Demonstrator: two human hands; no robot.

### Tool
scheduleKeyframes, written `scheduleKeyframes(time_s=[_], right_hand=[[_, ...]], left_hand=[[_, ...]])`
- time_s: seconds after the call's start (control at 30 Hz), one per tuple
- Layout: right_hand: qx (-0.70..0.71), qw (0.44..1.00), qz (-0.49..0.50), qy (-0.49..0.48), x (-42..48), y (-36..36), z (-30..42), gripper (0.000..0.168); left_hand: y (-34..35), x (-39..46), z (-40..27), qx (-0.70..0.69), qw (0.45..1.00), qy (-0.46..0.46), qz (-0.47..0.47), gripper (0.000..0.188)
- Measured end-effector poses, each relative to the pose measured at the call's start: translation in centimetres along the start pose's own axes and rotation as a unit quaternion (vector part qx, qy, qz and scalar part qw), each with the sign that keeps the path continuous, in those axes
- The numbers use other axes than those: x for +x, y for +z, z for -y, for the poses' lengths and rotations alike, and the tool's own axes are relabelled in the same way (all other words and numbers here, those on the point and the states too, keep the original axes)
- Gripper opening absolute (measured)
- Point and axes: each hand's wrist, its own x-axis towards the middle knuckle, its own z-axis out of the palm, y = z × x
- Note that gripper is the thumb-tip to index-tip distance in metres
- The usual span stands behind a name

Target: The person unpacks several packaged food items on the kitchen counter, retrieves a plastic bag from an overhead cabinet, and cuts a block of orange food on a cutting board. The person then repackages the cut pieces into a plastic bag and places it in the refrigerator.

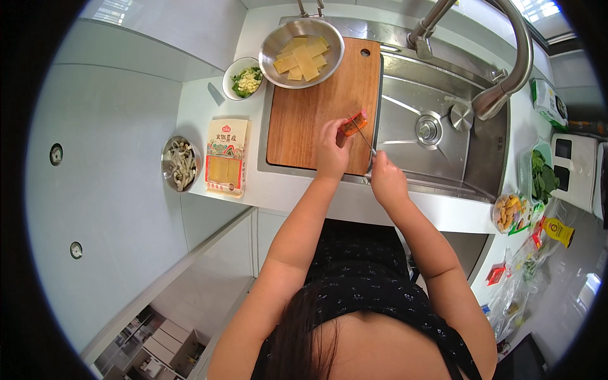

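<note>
My left hand (334, 145) grips a small red-orange packet (354, 124) over the right part of a wooden cutting board (304, 123). A knife (363, 134) with a thin blade lies across the packet, its handle held in my right hand (388, 178) near the board's right edge. Whether the blade has gone into the packet cannot be told. At the board's far end stands a steel bowl (336, 64) holding flat yellow tofu-skin pieces (305, 61). A white bowl (227, 85) of chopped greens and minced garlic stands to its left.
A steel sink (403, 104) with a tall faucet (520, 57) adjoins the board. Leftward are a tofu-skin package (227, 156), a bowl of sliced mushrooms (181, 164) and a grey blade-like piece (215, 94). Rightward are a tub of green leaves (541, 173) and plastic bags (517, 285).
</note>
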Motion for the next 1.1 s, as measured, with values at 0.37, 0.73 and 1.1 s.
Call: scheduleKeyframes(time_s=[0.37,0.73,1.1], right_hand=[[0.011,1.0,-0.01,0.001,-0.1,-0.2,0.2,0.01],[-0.003,1.0,-0.008,0.004,-0.1,0.0,0.1,0.008],[0.191,0.973,-0.11,0.065,0.2,-1.8,0.0,0.016]], left_hand=[[0.0,-0.4,-0.1,0.003,1.0,0.005,0.007,0.033],[0.4,-0.5,0.6,0.014,1.0,0.017,-0.005,0.035],[-0.6,0.4,-0.4,-0.359,0.907,-0.211,-0.067,0.032]])
